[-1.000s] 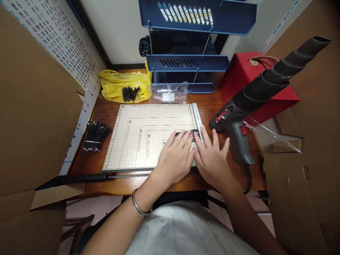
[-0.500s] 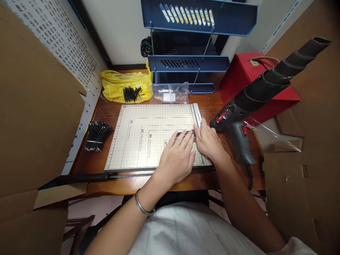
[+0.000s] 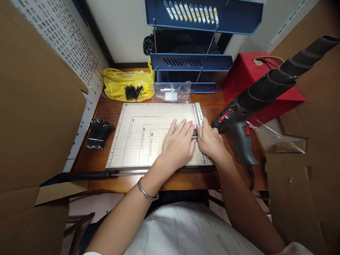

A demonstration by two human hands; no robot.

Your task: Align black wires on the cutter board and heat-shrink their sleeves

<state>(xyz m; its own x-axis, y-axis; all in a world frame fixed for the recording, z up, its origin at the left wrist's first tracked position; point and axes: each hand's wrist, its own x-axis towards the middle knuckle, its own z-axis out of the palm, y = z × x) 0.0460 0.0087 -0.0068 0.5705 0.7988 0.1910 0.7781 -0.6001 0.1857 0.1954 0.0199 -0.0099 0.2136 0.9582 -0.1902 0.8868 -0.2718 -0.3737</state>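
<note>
Strips, thin and black, lie on the gridded board [image 3: 132,148] near its right-hand end in the head view; only a short stretch of the strips [image 3: 195,134] shows between the two hands, the rest covered. Board sits flat on the table [image 3: 119,185].

Left hand [image 3: 176,145]: palm down, fingers extended and slightly spread, laid over the strips. Grip released, not closed around anything. Right hand [image 3: 211,142]: fingers bent, tips at the right side of the strips by the metal rail [image 3: 199,110]. Cannot tell whether its grip has hold of them or only presses.

Progress, as far as it shows: one batch of black strips, the bundle [image 3: 99,131], is gathered and banded in white, left of the board. Short black pieces [image 3: 132,92] lie loose in a heap on the yellow bag [image 3: 113,85], unbanded. Batch at the hands looks mid-handling; no band visible on it. Cannot tell its full count or whether its ends are even.

Black handle [image 3: 83,175] at the near left corner, its bar along the board's near edge; neither hand on it. Heat gun [image 3: 255,94] to the right, untouched.
</note>
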